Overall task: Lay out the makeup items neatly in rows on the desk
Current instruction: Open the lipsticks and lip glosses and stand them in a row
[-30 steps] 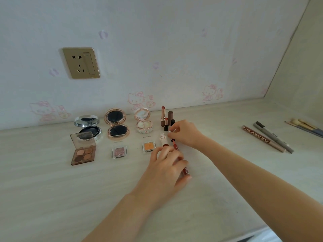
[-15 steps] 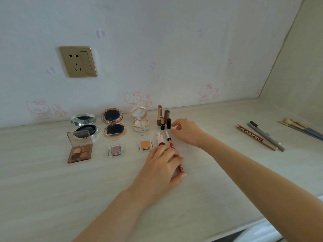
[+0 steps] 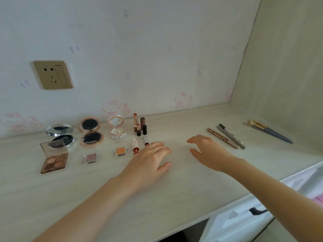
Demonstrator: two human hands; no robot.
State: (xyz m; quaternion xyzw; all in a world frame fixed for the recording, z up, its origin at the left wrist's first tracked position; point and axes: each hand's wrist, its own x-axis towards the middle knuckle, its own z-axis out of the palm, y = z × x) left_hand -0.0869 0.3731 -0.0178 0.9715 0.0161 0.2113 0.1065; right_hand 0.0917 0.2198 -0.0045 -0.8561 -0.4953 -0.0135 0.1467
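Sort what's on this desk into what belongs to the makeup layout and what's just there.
Belongs:
eyeshadow palette
compacts
single shadows
lipsticks
lip glosses
pencils
brushes

Just there:
wall socket
drawer handle

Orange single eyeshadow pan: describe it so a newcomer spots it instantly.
Start at the wall socket, then drop to the desk and its front row of makeup. The orange eyeshadow pan sits third from the left, before the pink floral compact. Its neighbouring pan is mauve; only this one is bright orange.
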